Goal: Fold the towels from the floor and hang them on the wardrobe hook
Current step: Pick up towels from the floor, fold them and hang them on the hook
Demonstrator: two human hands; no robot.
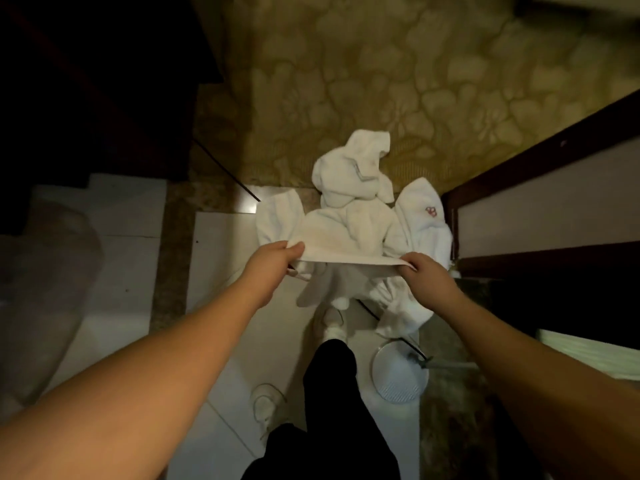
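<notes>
I hold a white towel (349,237) stretched out flat between both hands above the floor. My left hand (277,263) pinches its left corner and my right hand (424,273) pinches its right corner. Below and beyond it, several more white towels lie crumpled on the floor: one bunched heap (353,171) at the carpet's edge, one (277,220) to the left, and one with a small red emblem (424,216) to the right. Another towel (398,306) trails near my right foot. No hook is in view.
Patterned gold carpet (433,81) covers the far floor; pale tiles (214,289) lie under me. Dark wooden furniture (86,81) stands at the left, a dark-framed panel (536,202) at the right. A round white object (400,375) and a thin cable lie by my feet in white shoes (332,323).
</notes>
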